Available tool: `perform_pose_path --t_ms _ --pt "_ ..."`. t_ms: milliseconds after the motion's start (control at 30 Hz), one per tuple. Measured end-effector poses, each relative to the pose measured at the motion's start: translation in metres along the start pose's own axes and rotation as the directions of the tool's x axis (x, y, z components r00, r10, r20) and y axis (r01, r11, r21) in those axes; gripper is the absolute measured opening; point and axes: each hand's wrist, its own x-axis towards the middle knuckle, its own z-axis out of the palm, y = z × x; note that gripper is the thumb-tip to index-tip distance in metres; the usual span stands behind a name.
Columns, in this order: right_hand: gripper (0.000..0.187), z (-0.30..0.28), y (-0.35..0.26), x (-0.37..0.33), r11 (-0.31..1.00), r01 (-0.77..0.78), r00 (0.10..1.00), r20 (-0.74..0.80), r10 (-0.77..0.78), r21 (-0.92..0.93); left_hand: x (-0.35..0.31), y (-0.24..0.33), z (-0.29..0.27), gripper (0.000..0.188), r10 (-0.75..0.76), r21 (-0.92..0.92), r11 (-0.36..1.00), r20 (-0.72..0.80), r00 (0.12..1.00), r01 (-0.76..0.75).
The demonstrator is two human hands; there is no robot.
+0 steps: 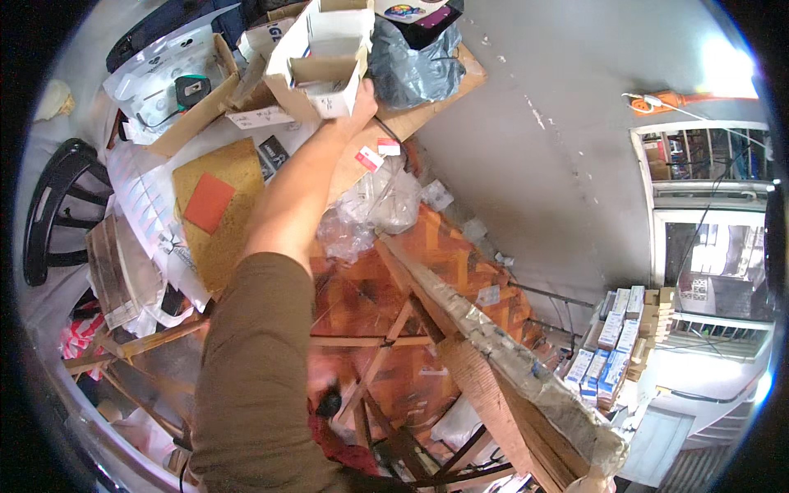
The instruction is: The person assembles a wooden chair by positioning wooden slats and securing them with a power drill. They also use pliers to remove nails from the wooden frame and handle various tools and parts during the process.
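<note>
Across the upper right, a broad grey wall [542, 164]; below, red-brown flooring [353, 287]. To the left, a white-covered surface [152, 193], crowded with cartons. Up from the lower edge, a brown-sleeved arm [255, 353], stretched past a long crusted beam [493, 335]. At top centre, a white divided box [329, 69], between an open carton [201, 115] and a grey plastic bag [415, 70]. Smaller, at the near right corner of the box, the hand [360, 105], apparently closed on the side wall. Smallest, a dark tape measure [193, 92] inside the open carton.

Judging by the hold: handling of the box under way, grip made, release not yet. By the look of the nearer compartment, something pale left inside, so probably not emptied. No visible measure of the remaining work.

Far end of the box cut off by the top edge. Contents too small to identify. Part of the grip hidden; cannot tell lifting from steadying. Other hand not in view.
</note>
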Motion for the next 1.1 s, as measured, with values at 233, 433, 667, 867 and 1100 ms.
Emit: perform_pose_path --t_ms 233,433,667,867,1100 --pt "0.076 0.000 0.005 0.003 0.995 0.092 0.994 -0.059 -0.091 0.030 -0.017 -0.056 0.027 0.033 0.007 0.388 0.908 -0.390 0.921 0.157" --pt "0.070 0.004 0.006 -0.001 1.000 -0.013 0.996 -0.090 0.013 0.004 -0.016 -0.063 0.042 0.038 -0.158 0.135 0.964 -0.397 0.904 0.228" --pt "0.060 0.002 0.001 0.002 0.994 -0.080 0.994 -0.085 0.074 -0.070 -0.003 -0.063 -0.003 0.012 -0.069 -0.124 0.992 -0.463 0.884 0.013" --pt "0.083 -0.003 -0.006 0.008 0.998 -0.023 0.999 -0.035 0.021 -0.056 -0.040 -0.052 -0.067 0.018 -0.170 -0.402 0.916 -0.404 0.899 -0.008" --pt "0.081 -0.011 -0.005 -0.013 0.998 0.034 0.998 -0.044 -0.037 -0.058 -0.161 -0.030 -0.171 0.037 -0.056 -0.587 0.765 -0.470 0.881 -0.264"
